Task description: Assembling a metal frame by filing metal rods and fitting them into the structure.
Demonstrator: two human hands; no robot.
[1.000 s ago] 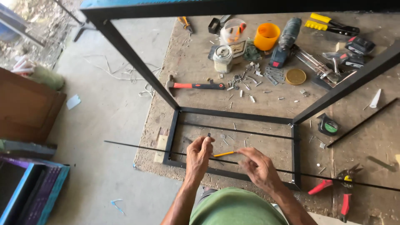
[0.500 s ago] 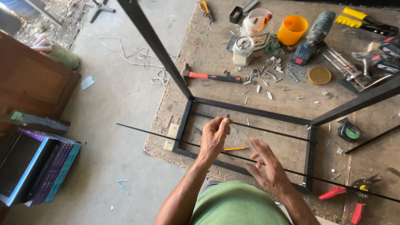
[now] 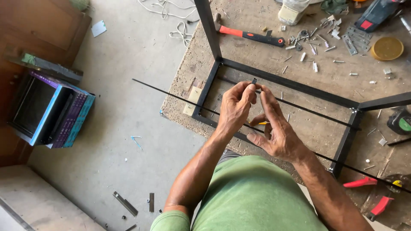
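Two thin rods (image 3: 180,97) and the black frame (image 3: 282,81) cross just under the hands. Screws (image 3: 314,66) and a hammer (image 3: 250,36) crowd the board beyond; bare concrete floor (image 3: 128,111) lies open leftward.

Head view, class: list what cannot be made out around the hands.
- Small dark piece pinched by left hand: too small to identify.
- Yellow object: mostly hidden behind right hand.
- Red-handled pliers: cut off by the right edge.

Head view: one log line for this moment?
left hand: pinches small metal piece | right hand: fingertips beside it | over black frame | hammer behind
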